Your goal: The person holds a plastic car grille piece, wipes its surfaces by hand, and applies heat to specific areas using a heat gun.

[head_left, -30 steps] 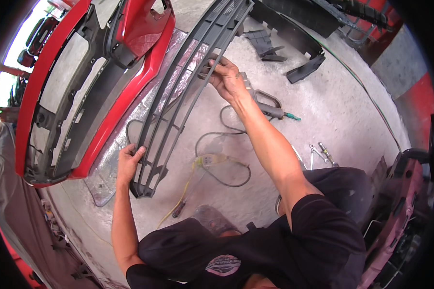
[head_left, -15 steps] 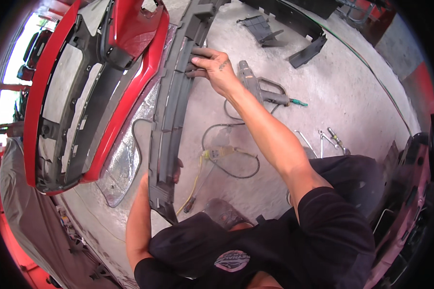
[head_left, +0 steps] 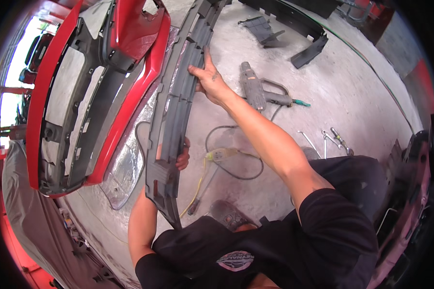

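Observation:
A long dark grey plastic bumper grille with slats and openings is held up between my two hands. My right hand grips its right edge in the upper half, thumb on the near face, some fingers hidden behind it. Lower down, my left hand reaches behind the grille, and its fingertips show curled at the right edge. The lower end tapers to a point close to my black shirt. Left of the grille, a red bumper cover with black inner parts rests on a silvery sheet.
On the floor lie a grey heat gun, a cable with a yellow connector, and several wrenches. Black plastic pieces lie at the far side. A grey cover drapes something at left; a green hose runs along the right.
The grille has turned, showing more of its slatted face and openings. My right hand has shifted down slightly along its edge, and more of my left hand's fingers show.

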`<state>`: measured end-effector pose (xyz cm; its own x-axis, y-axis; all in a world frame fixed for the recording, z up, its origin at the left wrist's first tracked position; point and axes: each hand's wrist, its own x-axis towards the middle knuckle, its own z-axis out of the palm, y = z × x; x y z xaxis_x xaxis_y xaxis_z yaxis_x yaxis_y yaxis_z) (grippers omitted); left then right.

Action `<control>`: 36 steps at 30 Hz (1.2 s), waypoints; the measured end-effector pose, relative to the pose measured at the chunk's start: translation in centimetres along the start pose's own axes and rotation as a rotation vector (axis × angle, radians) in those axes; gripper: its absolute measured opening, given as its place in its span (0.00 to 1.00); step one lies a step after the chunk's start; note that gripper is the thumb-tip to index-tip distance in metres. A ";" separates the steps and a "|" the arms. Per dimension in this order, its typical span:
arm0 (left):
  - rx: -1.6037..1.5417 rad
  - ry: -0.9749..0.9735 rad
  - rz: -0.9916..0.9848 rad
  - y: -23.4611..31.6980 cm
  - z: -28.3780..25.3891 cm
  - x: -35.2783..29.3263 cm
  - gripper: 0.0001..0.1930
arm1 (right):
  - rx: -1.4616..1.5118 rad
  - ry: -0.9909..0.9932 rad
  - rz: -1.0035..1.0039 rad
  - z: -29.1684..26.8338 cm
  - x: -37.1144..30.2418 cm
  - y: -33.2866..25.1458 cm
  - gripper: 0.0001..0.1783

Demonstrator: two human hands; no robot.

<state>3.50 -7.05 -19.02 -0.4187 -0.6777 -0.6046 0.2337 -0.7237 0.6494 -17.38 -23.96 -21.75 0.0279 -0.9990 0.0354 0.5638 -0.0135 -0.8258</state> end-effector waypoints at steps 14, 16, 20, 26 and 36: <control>0.016 -0.057 0.440 5.5 6.0 -3.9 0.47 | -0.117 0.114 -0.064 2.9 8.7 -3.2 0.34; -0.370 -0.288 0.478 5.3 8.0 -5.9 0.44 | -0.147 0.095 -0.034 2.0 8.8 -2.9 0.31; -0.342 -0.204 0.473 6.1 11.6 -7.0 0.49 | -0.106 0.069 0.070 0.4 8.2 -2.3 0.25; -0.288 -0.287 0.428 5.0 12.3 -7.4 0.45 | -0.284 0.053 0.205 -0.3 7.9 -2.6 0.18; -0.323 -0.231 0.300 3.1 11.0 -7.6 0.49 | -0.392 -0.122 0.353 -1.5 5.1 -1.5 0.19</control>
<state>-2.25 -2.68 -7.29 -0.4660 -0.8422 -0.2713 0.6184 -0.5293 0.5809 -19.28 -29.14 -21.19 0.2686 -0.9337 -0.2369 0.1532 0.2843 -0.9464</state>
